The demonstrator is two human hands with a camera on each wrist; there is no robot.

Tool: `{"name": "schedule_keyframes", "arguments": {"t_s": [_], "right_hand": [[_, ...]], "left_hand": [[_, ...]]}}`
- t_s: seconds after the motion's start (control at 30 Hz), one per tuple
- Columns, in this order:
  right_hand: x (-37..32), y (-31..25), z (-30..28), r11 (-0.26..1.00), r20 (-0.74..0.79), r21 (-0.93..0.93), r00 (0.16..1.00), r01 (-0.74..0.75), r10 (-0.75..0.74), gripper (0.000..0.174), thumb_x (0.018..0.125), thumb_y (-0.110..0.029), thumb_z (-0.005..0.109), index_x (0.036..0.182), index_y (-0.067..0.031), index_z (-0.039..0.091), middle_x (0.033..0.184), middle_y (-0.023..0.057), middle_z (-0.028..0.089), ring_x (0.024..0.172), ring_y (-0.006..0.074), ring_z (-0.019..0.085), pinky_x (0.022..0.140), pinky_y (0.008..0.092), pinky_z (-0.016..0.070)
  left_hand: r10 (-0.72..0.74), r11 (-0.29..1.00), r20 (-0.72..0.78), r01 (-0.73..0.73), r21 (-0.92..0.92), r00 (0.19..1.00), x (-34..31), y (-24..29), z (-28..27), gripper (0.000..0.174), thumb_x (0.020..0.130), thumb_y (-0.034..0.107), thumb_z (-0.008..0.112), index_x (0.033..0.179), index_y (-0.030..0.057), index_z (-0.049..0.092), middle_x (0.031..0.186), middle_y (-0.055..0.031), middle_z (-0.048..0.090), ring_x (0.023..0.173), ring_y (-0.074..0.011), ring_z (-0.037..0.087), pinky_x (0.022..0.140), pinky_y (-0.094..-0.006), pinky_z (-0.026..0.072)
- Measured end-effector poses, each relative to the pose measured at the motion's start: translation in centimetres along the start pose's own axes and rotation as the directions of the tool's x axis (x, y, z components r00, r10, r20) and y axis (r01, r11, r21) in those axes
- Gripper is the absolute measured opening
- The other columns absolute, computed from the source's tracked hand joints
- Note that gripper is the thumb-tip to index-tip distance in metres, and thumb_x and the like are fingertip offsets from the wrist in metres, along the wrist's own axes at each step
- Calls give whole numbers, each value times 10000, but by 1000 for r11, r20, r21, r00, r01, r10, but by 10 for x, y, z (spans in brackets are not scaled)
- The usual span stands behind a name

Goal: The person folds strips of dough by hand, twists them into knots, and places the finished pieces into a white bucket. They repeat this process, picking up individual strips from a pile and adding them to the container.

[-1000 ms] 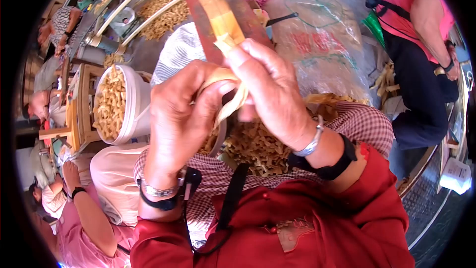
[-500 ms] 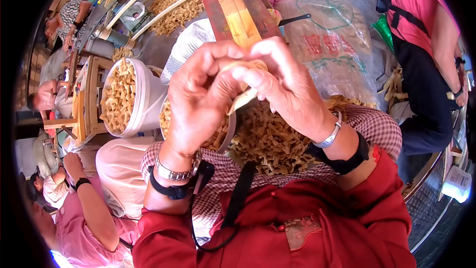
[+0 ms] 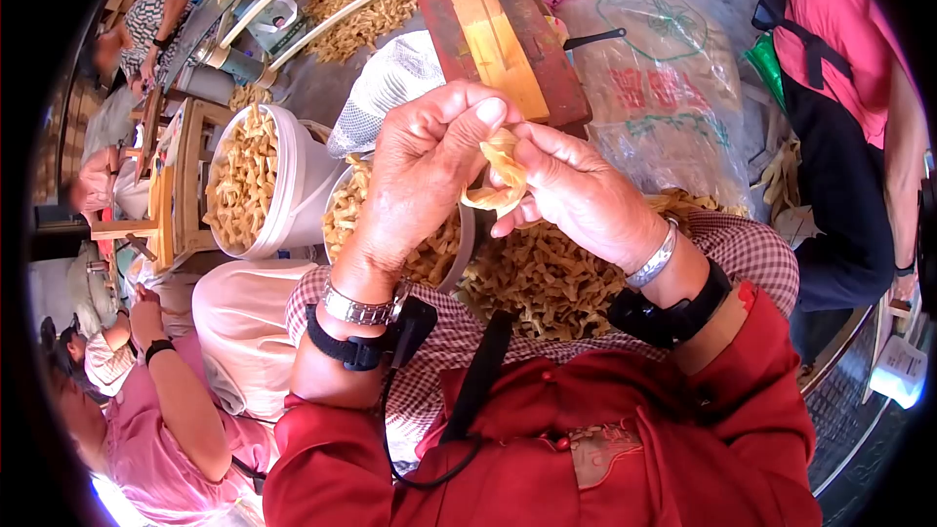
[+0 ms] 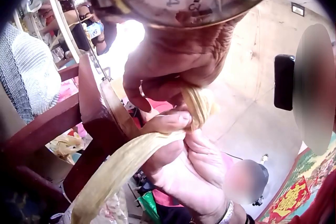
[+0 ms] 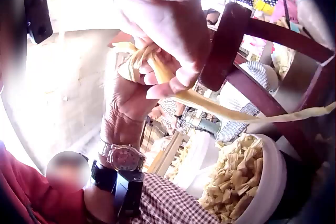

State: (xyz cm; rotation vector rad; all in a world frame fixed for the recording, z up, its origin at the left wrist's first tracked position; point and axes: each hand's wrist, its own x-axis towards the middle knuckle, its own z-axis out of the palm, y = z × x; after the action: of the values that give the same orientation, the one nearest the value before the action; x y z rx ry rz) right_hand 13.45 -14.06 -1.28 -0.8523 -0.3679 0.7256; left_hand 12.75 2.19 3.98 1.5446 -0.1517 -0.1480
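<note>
Both hands meet over the lap and hold one pale yellow, leaf-like strip [image 3: 506, 168]. In the head view the left hand [image 3: 422, 168] pinches it from the left, thumb on top, while the right hand [image 3: 589, 197] grips its other side. From the left wrist, a folded loop shows between the fingers, and a long tail of the strip [image 4: 118, 169] hangs down to the lower left. The right wrist view shows the strip [image 5: 226, 110] trailing off to the right from the fingers. Parts of the fingertips are hidden behind the folds.
A red bench [image 3: 564, 68] carrying a wooden piece [image 3: 500, 39] stands just beyond the hands. White buckets [image 3: 290, 181] of folded pieces are at left, with a pile of them [image 3: 542, 283] on the lap. A plastic sack [image 3: 664, 88] lies at right; people sit on both sides.
The hands have drawn slightly apart from their close clasp, showing a curled loop of the strip between them. The head view has shifted, so the surroundings sit further right.
</note>
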Motion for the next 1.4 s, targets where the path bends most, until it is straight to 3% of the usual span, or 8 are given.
{"name": "schedule_keyframes", "arguments": {"t_s": [0.23,0.4,0.53,0.67,0.9,1.1,1.3,1.4], "right_hand": [[-1,-8,2,985,-45,169,998,-27,35,399,992,-301,412,1275,-21,433,1155,64,527,1021,163,575,837,432,548],[-4,-3,2,999,-140,21,989,41,-38,387,986,-291,431,1259,-17,446,1137,60,529,1053,176,567,827,433,554],[-3,-10,4,979,-208,-200,978,-33,-10,435,976,-347,439,1249,-10,461,1006,54,562,877,150,618,698,319,581],[-4,-15,7,850,-251,-524,947,44,-203,427,977,-420,394,1137,-39,505,793,26,553,612,64,523,457,195,458],[-7,-9,5,831,-302,-543,894,125,-332,332,983,-389,406,987,-66,484,738,-3,506,595,46,456,494,203,398],[-23,-17,-19,527,-214,-850,898,23,-385,264,895,-216,617,734,-10,582,584,-19,485,559,43,414,504,241,348],[-30,-15,-28,539,-173,-840,909,64,-378,225,896,-196,616,764,-16,585,618,-32,500,559,43,421,495,221,335],[-30,-18,-25,717,-292,-695,931,-49,-219,200,912,-208,594,837,-22,585,663,-32,518,573,35,450,496,206,362]], "left_hand": [[-21,984,-14,23,174,1000,-9,-2,7,349,981,289,456,1149,8,578,968,-43,603,831,-74,558,700,-208,472],[209,587,186,-276,761,960,-9,6,7,458,923,295,518,1246,-29,504,995,-160,550,903,-272,583,807,-317,468],[337,699,46,-282,657,940,-6,-15,13,331,939,231,520,1130,-37,556,851,-149,568,739,-287,611,661,-354,488],[-22,991,-81,32,129,996,-8,-8,14,409,1005,305,378,1057,-30,607,823,-78,658,698,-125,621,633,-252,504],[-209,903,128,242,-356,969,-6,-1,8,536,992,421,326,1121,-39,568,959,-163,647,740,-192,638,681,-323,551],[-211,811,146,257,-525,966,-2,0,-17,511,974,438,382,972,-26,595,818,-87,584,623,-147,553,638,-359,567],[-178,782,150,232,-578,973,-2,1,-23,503,981,424,376,1046,-28,587,864,-69,558,631,-129,515,621,-364,556],[-211,933,-9,199,-300,977,-3,1,-12,565,963,479,387,1104,-35,574,853,-73,557,541,-97,499,521,-272,531]]}}
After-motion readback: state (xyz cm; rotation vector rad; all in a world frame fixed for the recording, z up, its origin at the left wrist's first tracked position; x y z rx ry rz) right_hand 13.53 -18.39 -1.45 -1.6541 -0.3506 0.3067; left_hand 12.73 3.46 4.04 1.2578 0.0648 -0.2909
